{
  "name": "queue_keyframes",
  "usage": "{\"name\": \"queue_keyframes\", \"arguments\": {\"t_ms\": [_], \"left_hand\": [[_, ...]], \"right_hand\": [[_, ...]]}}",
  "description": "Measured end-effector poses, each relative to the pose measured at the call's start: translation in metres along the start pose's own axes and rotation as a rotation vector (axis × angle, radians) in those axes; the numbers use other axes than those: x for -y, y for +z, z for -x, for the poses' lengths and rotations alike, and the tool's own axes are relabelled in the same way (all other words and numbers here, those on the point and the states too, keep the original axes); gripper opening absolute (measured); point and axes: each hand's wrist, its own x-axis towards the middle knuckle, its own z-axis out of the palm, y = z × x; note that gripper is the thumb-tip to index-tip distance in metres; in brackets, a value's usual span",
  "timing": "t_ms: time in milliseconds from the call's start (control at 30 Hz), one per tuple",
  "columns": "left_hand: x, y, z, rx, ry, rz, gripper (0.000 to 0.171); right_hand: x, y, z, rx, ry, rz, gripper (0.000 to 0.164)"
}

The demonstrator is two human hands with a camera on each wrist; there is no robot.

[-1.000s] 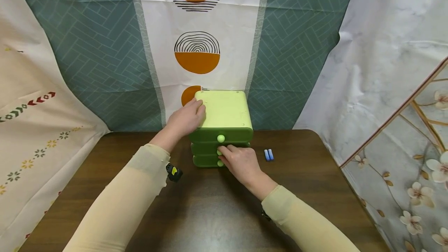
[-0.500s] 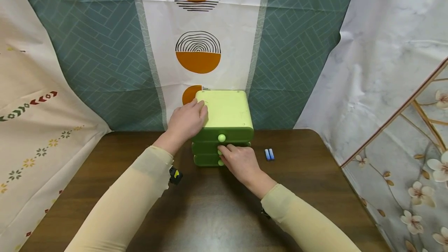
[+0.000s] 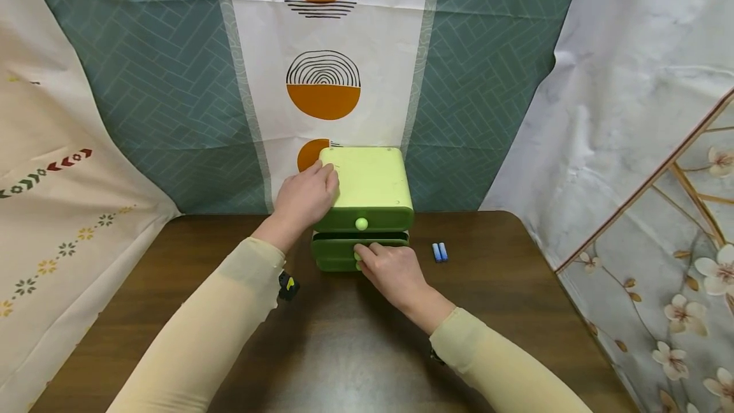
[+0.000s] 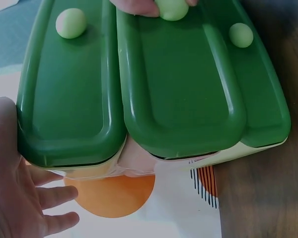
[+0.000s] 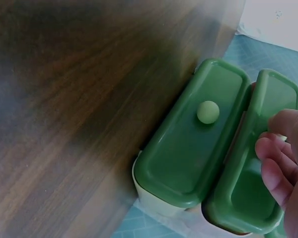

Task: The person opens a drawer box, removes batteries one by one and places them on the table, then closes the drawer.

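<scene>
A small three-drawer box with a pale green top point(image 3: 373, 177) and dark green fronts stands at the back of the table. My left hand point(image 3: 306, 195) rests on its upper left edge; in the left wrist view those fingers point(image 4: 57, 197) reach straight along the side. With thumb and fingers, my right hand point(image 3: 395, 275) pinches the round knob point(image 4: 172, 7) of the middle drawer point(image 4: 186, 89). That drawer sticks out past the others, a dark gap showing above it in the head view. The top drawer point(image 4: 69, 99) and bottom drawer point(image 5: 181, 148) sit flush in the box.
Two small blue and white cylinders point(image 3: 439, 252), like batteries, lie side by side on the brown table point(image 3: 487, 292), right of the box. A patterned cloth point(image 3: 367, 69) hangs close behind. Floral and marbled cloth point(image 3: 642, 209) borders the right side.
The middle drawer has come out toward me, drawn by my right hand on its knob. My left hand has stayed on the top edge of the box.
</scene>
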Motion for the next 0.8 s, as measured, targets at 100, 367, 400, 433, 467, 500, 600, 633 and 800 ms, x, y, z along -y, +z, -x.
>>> {"name": "queue_keyframes", "arguments": {"t_ms": [100,367,400,433,467,500,600,633,800], "left_hand": [[0.000,-0.001,0.001,0.017,-0.012,0.032,0.065],[0.002,-0.002,-0.002,0.070,-0.068,0.077,0.067],[0.002,-0.003,-0.002,0.077,-0.073,0.081,0.067],[0.003,-0.003,-0.002,0.082,-0.078,0.084,0.068],[0.003,-0.003,-0.003,0.086,-0.082,0.087,0.068],[0.003,-0.003,-0.003,0.088,-0.085,0.090,0.068],[0.003,-0.003,-0.003,0.089,-0.093,0.097,0.068],[0.003,-0.003,-0.003,0.090,-0.094,0.100,0.068],[0.003,-0.002,-0.002,0.104,-0.093,0.106,0.068]], "right_hand": [[0.002,-0.003,0.002,0.003,-0.004,0.003,0.026],[0.009,-0.009,0.006,-0.023,-0.027,0.011,0.023],[0.010,-0.010,0.007,-0.022,-0.030,0.015,0.023],[0.011,-0.010,0.007,-0.019,-0.032,0.018,0.023],[0.011,-0.010,0.008,-0.017,-0.032,0.019,0.023],[0.012,-0.011,0.008,-0.015,-0.031,0.017,0.023],[0.013,-0.012,0.010,-0.014,-0.029,0.009,0.023],[0.013,-0.013,0.011,-0.016,-0.027,0.004,0.023],[0.014,-0.015,0.013,-0.032,-0.036,-0.003,0.025]]}}
